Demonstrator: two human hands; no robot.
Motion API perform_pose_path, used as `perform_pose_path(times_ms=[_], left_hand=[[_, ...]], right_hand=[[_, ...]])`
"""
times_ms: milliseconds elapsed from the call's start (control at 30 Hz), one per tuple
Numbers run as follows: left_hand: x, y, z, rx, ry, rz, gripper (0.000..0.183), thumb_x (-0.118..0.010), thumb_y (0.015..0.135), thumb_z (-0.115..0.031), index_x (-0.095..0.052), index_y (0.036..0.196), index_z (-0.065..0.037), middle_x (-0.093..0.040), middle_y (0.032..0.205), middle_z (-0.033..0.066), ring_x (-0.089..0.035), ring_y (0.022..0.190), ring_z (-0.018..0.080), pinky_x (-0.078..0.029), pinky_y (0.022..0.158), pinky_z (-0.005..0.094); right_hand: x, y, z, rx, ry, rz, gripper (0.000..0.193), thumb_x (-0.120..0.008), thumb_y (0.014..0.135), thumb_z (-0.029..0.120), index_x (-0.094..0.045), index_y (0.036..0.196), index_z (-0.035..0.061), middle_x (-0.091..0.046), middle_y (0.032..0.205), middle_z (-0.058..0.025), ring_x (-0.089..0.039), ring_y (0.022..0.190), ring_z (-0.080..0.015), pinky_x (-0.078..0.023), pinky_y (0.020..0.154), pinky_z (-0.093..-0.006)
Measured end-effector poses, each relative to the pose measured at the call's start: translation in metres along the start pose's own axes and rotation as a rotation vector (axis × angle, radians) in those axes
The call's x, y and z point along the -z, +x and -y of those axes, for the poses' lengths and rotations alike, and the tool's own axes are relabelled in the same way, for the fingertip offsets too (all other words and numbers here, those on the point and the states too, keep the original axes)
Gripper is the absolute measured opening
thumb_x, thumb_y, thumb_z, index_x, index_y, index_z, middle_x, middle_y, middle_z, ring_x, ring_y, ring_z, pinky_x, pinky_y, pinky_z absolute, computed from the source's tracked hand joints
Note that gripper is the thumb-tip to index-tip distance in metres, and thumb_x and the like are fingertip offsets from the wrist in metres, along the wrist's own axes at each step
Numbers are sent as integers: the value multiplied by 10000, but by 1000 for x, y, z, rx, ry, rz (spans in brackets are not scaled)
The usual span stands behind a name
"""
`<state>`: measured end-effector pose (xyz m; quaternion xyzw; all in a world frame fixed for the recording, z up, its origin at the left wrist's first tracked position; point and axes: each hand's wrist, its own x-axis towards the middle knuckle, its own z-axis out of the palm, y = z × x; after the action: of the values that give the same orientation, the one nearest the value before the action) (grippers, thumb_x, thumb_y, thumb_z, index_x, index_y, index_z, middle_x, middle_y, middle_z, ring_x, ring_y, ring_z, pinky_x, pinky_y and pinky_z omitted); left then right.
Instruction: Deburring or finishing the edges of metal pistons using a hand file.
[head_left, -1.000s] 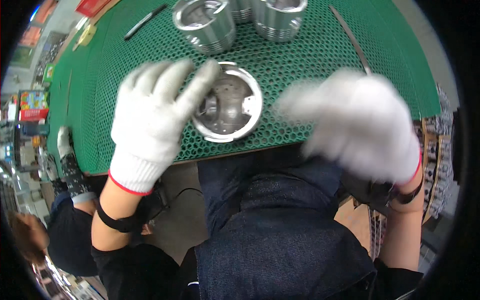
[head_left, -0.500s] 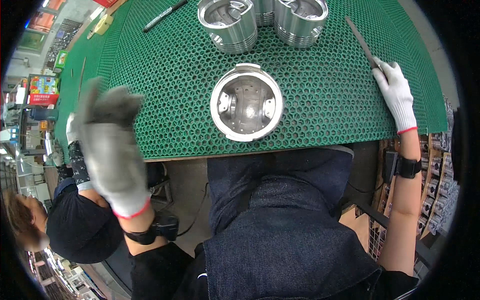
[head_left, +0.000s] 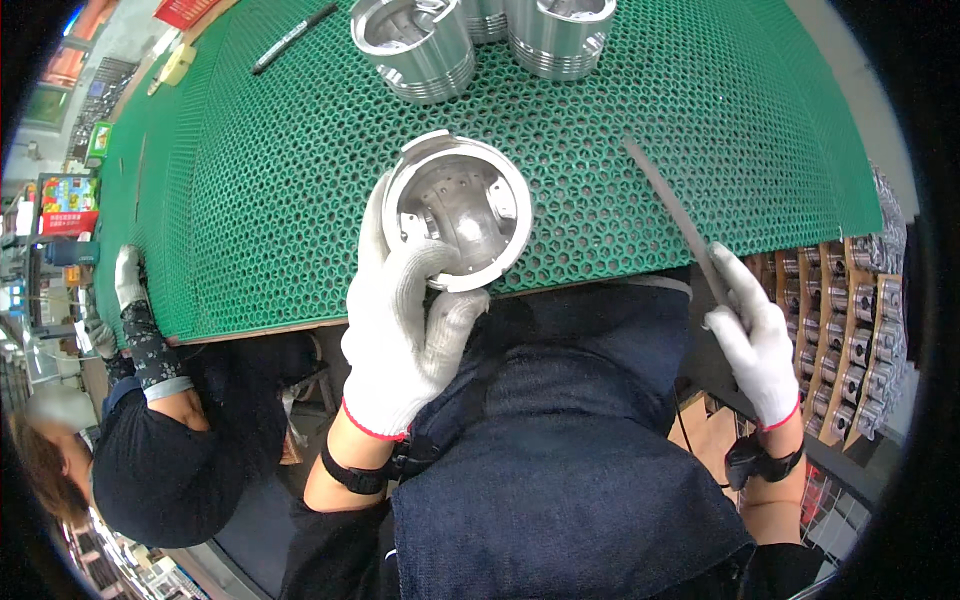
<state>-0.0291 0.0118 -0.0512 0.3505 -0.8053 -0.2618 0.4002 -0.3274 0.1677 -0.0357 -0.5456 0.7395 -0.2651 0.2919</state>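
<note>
A silvery metal piston point(head_left: 465, 205), its hollow open side facing up, is in the grip of my left hand point(head_left: 398, 325). The white-gloved fingers wrap round its left side and lower rim. It is tilted a little at the front part of the green mat; whether it still touches the mat I cannot tell. My right hand point(head_left: 755, 345), also in a white glove, is closed on the near end of a thin flat file point(head_left: 672, 208). The file points up and to the left over the mat, apart from the piston.
Several more pistons point(head_left: 425, 60) stand at the back of the green honeycomb mat point(head_left: 280, 220). A black marker pen point(head_left: 295, 38) lies to their left. At far left a co-worker point(head_left: 180, 450) sits at the same bench. Racks of pistons point(head_left: 840, 340) stand below right.
My left hand has swung in from the left and taken hold of the piston, which is now tilted. My right hand has drawn the file nearer and to the left.
</note>
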Motion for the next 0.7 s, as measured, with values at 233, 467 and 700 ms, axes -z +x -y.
perform_pose_path(times_ms=[233,467,700], left_hand=[[6,11,-11,-114,354,158,336,-654,786,-199,-618,1043,14,-459,1311,359,-594,1063,462,-493,901,430],[5,15,-5,14,231,202,335,-673,824,-314,-637,870,16,-481,1238,379,-590,1017,486,-506,840,469],[0,24,-18,36,224,188,290,-728,680,-185,-652,881,10,-486,1248,363,-606,1034,476,-535,860,450]], right_hand=[[10,41,87,-284,586,911,594,-490,929,280,-379,1442,2,-583,1285,-145,-625,885,-157,-492,870,-312],[-18,77,108,29,612,737,558,-526,941,228,-389,1436,11,-589,1297,-151,-605,1114,-212,-457,974,-316],[-20,55,96,-200,711,804,590,-522,952,263,-345,1474,52,-625,1099,-67,-590,837,-104,-500,775,-262]])
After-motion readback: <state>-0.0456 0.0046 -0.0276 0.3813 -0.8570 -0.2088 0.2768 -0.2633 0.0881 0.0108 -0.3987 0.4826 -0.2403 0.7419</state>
